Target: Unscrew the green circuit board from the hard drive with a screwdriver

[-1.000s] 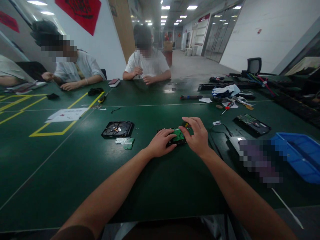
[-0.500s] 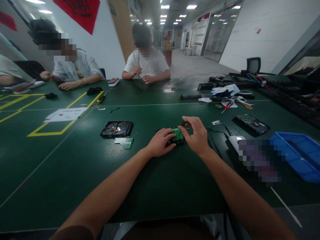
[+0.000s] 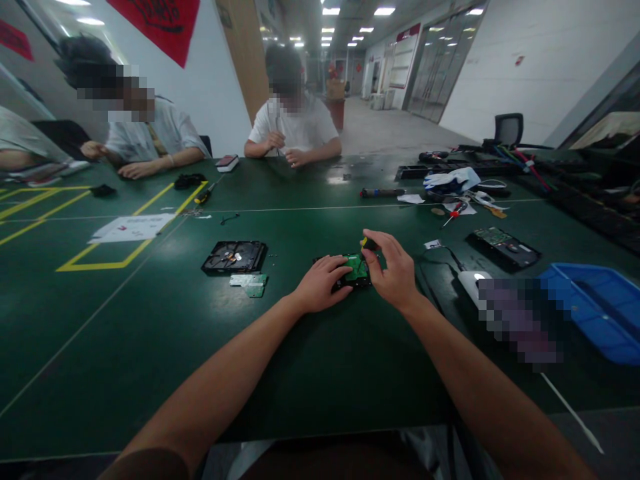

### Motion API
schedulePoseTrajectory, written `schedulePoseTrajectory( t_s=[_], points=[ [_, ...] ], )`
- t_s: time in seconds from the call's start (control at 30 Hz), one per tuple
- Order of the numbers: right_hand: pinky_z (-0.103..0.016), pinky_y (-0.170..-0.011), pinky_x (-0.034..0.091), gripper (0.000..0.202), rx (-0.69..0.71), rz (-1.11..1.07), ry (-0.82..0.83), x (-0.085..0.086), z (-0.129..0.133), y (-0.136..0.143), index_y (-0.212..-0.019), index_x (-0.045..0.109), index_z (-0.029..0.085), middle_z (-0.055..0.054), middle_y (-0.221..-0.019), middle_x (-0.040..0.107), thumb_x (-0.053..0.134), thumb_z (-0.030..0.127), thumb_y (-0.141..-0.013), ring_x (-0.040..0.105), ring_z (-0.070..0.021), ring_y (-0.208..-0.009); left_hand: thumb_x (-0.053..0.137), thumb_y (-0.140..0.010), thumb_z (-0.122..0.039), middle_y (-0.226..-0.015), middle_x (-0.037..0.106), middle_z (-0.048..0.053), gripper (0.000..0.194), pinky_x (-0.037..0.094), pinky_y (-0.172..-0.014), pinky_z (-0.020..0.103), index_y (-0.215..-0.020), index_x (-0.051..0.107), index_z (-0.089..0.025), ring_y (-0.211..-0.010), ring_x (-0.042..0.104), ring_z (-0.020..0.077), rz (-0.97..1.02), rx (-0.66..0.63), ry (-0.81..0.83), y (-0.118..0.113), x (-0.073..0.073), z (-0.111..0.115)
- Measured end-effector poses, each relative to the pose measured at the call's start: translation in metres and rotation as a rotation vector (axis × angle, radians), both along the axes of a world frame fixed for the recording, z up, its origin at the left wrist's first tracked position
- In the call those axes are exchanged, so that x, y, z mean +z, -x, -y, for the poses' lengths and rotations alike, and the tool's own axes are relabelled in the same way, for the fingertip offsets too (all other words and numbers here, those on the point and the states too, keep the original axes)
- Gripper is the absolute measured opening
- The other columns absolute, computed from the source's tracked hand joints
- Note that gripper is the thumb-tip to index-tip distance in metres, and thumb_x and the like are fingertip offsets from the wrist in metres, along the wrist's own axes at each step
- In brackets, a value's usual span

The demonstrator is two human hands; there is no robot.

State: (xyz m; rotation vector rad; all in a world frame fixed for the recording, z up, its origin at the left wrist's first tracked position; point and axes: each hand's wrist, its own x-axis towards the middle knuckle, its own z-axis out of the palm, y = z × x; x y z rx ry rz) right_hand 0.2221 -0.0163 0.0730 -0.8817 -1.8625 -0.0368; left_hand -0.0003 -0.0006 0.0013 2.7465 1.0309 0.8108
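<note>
Work in hand: black rectangular hard drive with a green circuit board on top point(image 3: 357, 268), flat on the dark green tabletop point(image 3: 310, 380), in front of the wearer. Left hand point(image 3: 326, 283) was clamped on its left end, fingers across the top, thumb along the near edge. Right hand point(image 3: 394, 270) had thumb and fingers closed on a small screwdriver with a yellow-and-black handle point(image 3: 369, 244), above the right end of the board, shaft down toward it. Tip contact: couldn't tell.

Containers: blue plastic bin point(image 3: 605, 317) sat at the right edge of the view, cut off by the frame, left corner pixelated. Blue inner walls showed; contents under the pixelation unreadable. Just left of it lay a flat pale-edged object point(image 3: 470, 287), mostly pixelated.

Left of the hands, well apart: second black drive body point(image 3: 234, 257), shallow recessed face up, silvery part in the middle. Separate green-and-silver circuit board point(image 3: 253, 285) lay just in front. Third black drive with a green board point(image 3: 504, 248) lay right, beyond the bin.

Far right: white-and-blue glove point(image 3: 453, 180), with a red-handled screwdriver point(image 3: 456, 212) nearer. Two people sat across the table, hands raised or resting.
</note>
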Motion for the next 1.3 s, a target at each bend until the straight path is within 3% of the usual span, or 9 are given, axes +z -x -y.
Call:
schedulePoseTrajectory(
  t_s=[0.17,0.4,0.73,1.03,1.3],
  points=[
    [-0.049,-0.102,0.057,0.042,0.026,0.007,0.013,0.0012,0.0025,0.0007,-0.142,0.056,0.032,-0.008,-0.126,0.066,0.054,0.021,-0.101,0.065,-0.0252,-0.118,0.065,-0.096,-0.047,-0.150,0.055,0.014,0.050,0.038,-0.122,0.062,-0.140,0.058,-0.024,-0.143,0.051,0.0341,0.006,-0.004,0.002,-0.0001,-0.0009,-0.0004],
    [-0.045,-0.090,0.062,0.034,-0.031,-0.021,0.017,0.0025,0.0032,0.0012,-0.132,0.063,0.033,-0.007,-0.115,0.063,0.063,0.028,-0.099,0.067,-0.0228,-0.099,0.066,-0.095,-0.046,-0.150,0.055,0.013,0.050,0.038,-0.121,0.064,-0.140,0.057,-0.025,-0.142,0.051,0.0342,0.014,-0.002,0.023,-0.0003,-0.0002,0.0003],
    [-0.049,-0.103,0.058,0.040,-0.011,0.017,0.009,0.0006,-0.0010,-0.0006,-0.141,0.057,0.032,-0.007,-0.128,0.069,0.054,0.023,-0.103,0.067,-0.0246,-0.117,0.065,-0.096,-0.047,-0.151,0.054,0.013,0.050,0.038,-0.122,0.063,-0.140,0.058,-0.025,-0.142,0.051,0.0336,-0.002,0.003,0.018,0.0002,-0.0005,-0.0003],
    [-0.046,-0.093,0.062,0.036,-0.051,-0.004,0.007,0.0015,-0.0006,-0.0011,-0.137,0.060,0.031,-0.008,-0.122,0.070,0.062,0.027,-0.100,0.070,-0.0239,-0.103,0.064,-0.096,-0.046,-0.151,0.054,0.013,0.048,0.037,-0.122,0.062,-0.139,0.058,-0.024,-0.143,0.050,0.0335,-0.001,-0.004,0.011,0.0003,0.0007,0.0003],
    [-0.046,-0.092,0.062,0.035,-0.048,-0.002,0.007,0.0022,0.0002,-0.0012,-0.134,0.061,0.033,-0.007,-0.120,0.069,0.065,0.029,-0.099,0.069,-0.0244,-0.105,0.065,-0.096,-0.045,-0.150,0.055,0.013,0.050,0.038,-0.121,0.064,-0.141,0.057,-0.026,-0.142,0.051,0.0341,0.005,-0.009,0.027,0.0005,0.0005,-0.0002]
  ],
)
